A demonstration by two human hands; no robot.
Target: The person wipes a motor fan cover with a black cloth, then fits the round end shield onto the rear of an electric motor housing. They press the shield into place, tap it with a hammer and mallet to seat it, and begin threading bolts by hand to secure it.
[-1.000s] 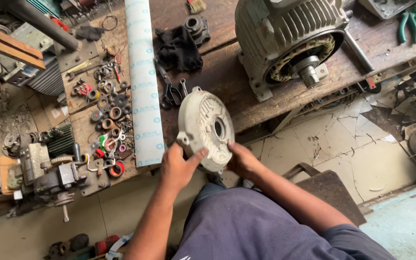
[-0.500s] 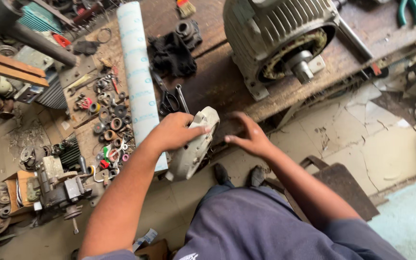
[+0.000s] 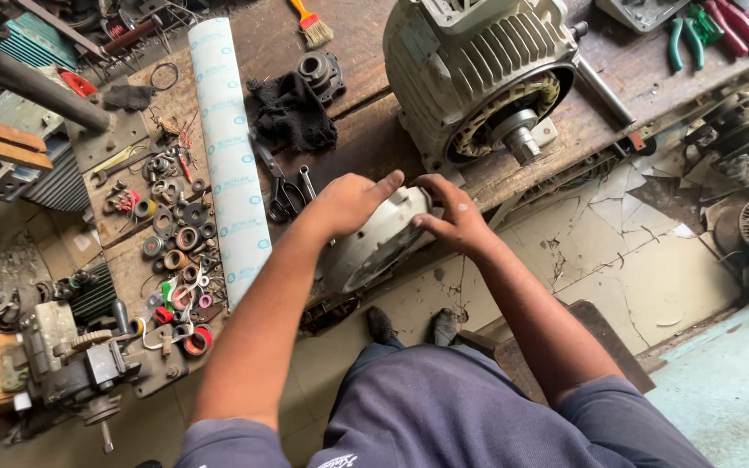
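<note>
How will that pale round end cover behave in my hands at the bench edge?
The end cover looks like cast metal, so probably stiff and heavy for its size. It is round, so it may roll if released. The left hand and right hand both grip it, which seems wise.

A short-sleeved shirt of dark blue-grey fabric is worn; both forearms are left bare below the sleeves. A small white printed mark is seen at the lower edge of the shirt front. No gloves, rings or wristbands are fitted to the left hand (image 3: 348, 204) or the right hand (image 3: 454, 217). Dark closed shoes (image 3: 409, 326) are worn, with rounded toes visible below the shirt hem.
</note>
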